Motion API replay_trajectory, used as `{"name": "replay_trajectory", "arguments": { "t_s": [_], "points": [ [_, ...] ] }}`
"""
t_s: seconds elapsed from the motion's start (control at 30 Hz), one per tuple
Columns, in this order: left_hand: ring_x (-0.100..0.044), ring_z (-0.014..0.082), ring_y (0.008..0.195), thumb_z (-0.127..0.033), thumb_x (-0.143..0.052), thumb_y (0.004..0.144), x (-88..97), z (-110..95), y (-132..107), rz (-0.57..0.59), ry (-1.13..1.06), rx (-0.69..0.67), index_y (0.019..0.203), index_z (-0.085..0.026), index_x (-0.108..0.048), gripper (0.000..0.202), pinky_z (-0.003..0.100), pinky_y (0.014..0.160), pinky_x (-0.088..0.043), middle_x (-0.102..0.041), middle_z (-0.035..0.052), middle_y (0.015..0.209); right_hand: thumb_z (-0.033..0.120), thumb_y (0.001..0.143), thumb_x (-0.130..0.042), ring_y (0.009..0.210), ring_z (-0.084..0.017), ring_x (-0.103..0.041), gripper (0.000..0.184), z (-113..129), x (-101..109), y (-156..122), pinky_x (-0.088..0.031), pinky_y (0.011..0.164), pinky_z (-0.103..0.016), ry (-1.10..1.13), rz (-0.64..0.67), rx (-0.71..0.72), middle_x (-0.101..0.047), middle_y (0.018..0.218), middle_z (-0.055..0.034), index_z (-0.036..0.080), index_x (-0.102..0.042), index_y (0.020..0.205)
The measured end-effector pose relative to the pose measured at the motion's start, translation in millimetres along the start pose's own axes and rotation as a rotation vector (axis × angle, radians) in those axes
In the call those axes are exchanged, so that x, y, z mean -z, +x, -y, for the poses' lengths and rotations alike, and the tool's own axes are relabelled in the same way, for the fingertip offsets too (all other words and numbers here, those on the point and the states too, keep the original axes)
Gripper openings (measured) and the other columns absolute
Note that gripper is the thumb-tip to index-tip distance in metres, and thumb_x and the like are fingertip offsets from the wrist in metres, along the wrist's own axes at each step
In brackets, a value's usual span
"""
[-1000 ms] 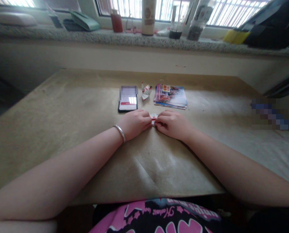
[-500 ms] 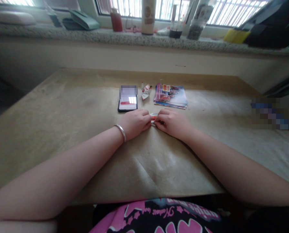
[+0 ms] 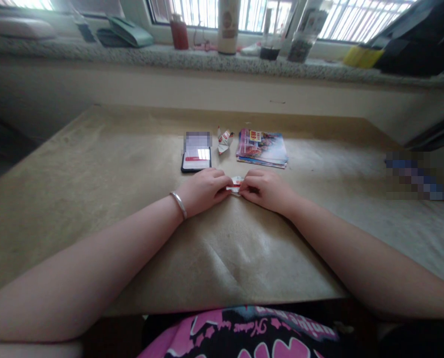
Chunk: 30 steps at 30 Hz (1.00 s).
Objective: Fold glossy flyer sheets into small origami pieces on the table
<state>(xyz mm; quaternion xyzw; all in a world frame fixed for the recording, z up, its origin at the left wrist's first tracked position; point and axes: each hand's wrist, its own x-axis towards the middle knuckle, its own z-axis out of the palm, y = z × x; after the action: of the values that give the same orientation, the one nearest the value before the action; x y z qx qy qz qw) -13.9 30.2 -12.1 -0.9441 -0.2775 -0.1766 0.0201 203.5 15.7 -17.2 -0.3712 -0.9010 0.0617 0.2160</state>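
Pinching a small white-and-red paper piece [image 3: 237, 182] from both sides, the fingers of your left hand [image 3: 203, 191] and right hand [image 3: 266, 190] are drawn together on its ends, leaving its middle visible between them. You have it low over the table [image 3: 140, 149]; whether it touches the surface, I cannot tell. A silver bangle [image 3: 178, 204] circles your left wrist. Just beyond your left hand lies a phone [image 3: 197, 163], its screen facing up. Between it and a stack of colourful printed sheets [image 3: 267, 148] sits a folded white-and-red paper [image 3: 225, 142]. Farther out, the speckled windowsill [image 3: 132, 55] bears a red bottle [image 3: 179, 34] and a tall pale container [image 3: 228, 27].
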Motion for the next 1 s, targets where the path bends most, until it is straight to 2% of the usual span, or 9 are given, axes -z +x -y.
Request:
{"name": "replay_trajectory", "arguments": {
  "t_s": [0.1, 0.4, 0.57, 0.8, 1.0],
  "points": [
    [-0.055, 0.0145, 0.075, -0.024, -0.05, 0.091, 2.4, -1.4, -1.4, 0.016, -0.018, -0.046, 0.084, -0.015, -0.065, 0.019, 0.025, 0.069, -0.042, -0.062, 0.0047, 0.081, 0.025, 0.086, -0.056, 0.073, -0.015, -0.055, 0.016, 0.4, 1.8, -1.2, -0.039, 0.066, -0.025, -0.002, 0.024, -0.006, -0.06, 0.077, -0.0049, 0.017, -0.066, 0.077],
    [-0.058, 0.0137, 0.079, -0.021, -0.052, 0.091, 3.9, -2.6, -2.3, -0.021, -0.071, -0.063, 0.085, -0.016, -0.067, 0.017, 0.025, 0.075, -0.044, -0.066, 0.0054, 0.088, 0.024, 0.086, -0.058, 0.075, -0.015, -0.056, 0.013, 0.4, 4.5, 2.3, -0.04, 0.069, -0.026, 0.103, 0.074, -0.117, -0.062, 0.078, -0.0046, 0.016, -0.067, 0.079],
    [-0.058, 0.0145, 0.075, -0.022, -0.051, 0.091, 3.5, -2.5, -2.7, -0.044, -0.038, -0.059, 0.093, -0.014, -0.066, 0.016, 0.024, 0.07, -0.044, -0.067, 0.0044, 0.082, 0.025, 0.086, -0.057, 0.077, -0.016, -0.057, 0.015, -1.9, 2.2, 1.9, -0.04, 0.07, -0.026, 0.177, 0.084, -0.184, -0.064, 0.081, -0.0049, 0.016, -0.068, 0.082],
    [-0.058, 0.0135, 0.073, -0.025, -0.047, 0.094, 2.1, 3.8, -7.4, -0.09, 0.065, -0.182, 0.105, -0.02, -0.066, 0.022, 0.023, 0.065, -0.044, -0.069, 0.0028, 0.084, 0.027, 0.082, -0.061, 0.065, -0.012, -0.053, 0.013, 0.6, -0.1, 1.1, -0.036, 0.06, -0.024, 0.249, 0.055, -0.336, -0.064, 0.073, -0.0016, 0.017, -0.068, 0.079],
    [-0.058, 0.0126, 0.072, -0.021, -0.048, 0.094, 8.4, 3.4, -6.7, -0.013, 0.187, -0.279, 0.113, -0.021, -0.064, 0.024, 0.023, 0.066, -0.046, -0.069, 0.002, 0.087, 0.028, 0.078, -0.064, 0.059, -0.011, -0.05, 0.01, 1.5, -1.0, 1.6, -0.034, 0.055, -0.024, 0.305, 0.043, -0.441, -0.062, 0.067, 0.0013, 0.018, -0.065, 0.082]
  ]
}}
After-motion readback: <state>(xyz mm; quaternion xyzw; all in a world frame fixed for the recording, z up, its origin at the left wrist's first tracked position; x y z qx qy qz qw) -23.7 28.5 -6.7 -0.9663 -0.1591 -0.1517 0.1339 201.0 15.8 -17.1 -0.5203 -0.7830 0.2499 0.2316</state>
